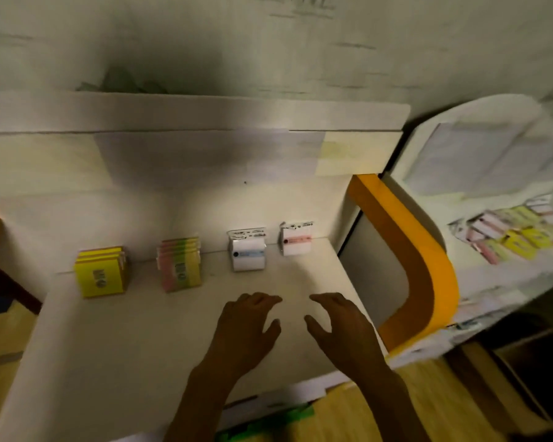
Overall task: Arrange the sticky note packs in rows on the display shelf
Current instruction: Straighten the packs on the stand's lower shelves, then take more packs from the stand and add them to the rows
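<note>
Head view: left hand [248, 327] and right hand [339, 327] hover at 6 o'clock over the shelf [141, 339], fingers spread, holding nothing. Beyond, toward 12, four groups of packs stand in a row: yellow [101, 272], pink-green [180, 264], white [247, 252], white (pink stripe) [296, 239]. More packs [511, 232] lie at 3 o'clock.

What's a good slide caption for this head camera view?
Both hands, left and right, hover open over a white shelf holding four sticky-note stacks.
</note>
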Available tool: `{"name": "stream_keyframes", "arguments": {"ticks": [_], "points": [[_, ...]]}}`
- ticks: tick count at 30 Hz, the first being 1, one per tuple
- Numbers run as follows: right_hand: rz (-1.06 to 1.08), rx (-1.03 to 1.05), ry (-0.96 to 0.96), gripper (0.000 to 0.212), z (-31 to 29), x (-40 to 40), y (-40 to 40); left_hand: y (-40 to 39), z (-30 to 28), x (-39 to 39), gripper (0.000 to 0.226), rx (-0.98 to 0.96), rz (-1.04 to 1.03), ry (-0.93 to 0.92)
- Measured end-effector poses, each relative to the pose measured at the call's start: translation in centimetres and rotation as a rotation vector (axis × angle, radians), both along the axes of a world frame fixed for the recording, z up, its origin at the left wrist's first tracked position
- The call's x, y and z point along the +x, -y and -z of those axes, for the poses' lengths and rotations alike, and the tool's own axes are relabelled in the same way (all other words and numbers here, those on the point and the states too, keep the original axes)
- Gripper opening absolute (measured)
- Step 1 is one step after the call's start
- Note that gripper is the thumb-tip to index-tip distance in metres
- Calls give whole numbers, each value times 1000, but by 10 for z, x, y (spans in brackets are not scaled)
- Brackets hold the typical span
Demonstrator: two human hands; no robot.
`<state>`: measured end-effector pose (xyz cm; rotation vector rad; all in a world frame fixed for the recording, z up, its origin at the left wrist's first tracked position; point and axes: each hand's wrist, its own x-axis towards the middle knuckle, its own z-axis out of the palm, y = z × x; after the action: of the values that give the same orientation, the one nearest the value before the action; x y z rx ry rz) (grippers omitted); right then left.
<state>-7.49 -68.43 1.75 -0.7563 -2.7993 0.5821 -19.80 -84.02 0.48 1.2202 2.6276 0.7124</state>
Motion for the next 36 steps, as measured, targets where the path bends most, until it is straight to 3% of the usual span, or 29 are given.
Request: {"name": "stream_keyframes", "arguments": {"ticks": [12, 22, 29, 36], "points": [[26, -23, -110, 39, -19, 129, -41, -64, -23, 120, 39, 38, 150, 46], [68, 51, -77, 41, -23, 296, -156, -161, -41, 269, 32, 21, 191, 226], [166, 61, -87, 45, -34, 373, -231, -240, -54, 337, 52, 142, 86, 114], [303, 5, -115, 48, -38, 418, -314, -330, -52, 350, 43, 114, 32, -29]]}}
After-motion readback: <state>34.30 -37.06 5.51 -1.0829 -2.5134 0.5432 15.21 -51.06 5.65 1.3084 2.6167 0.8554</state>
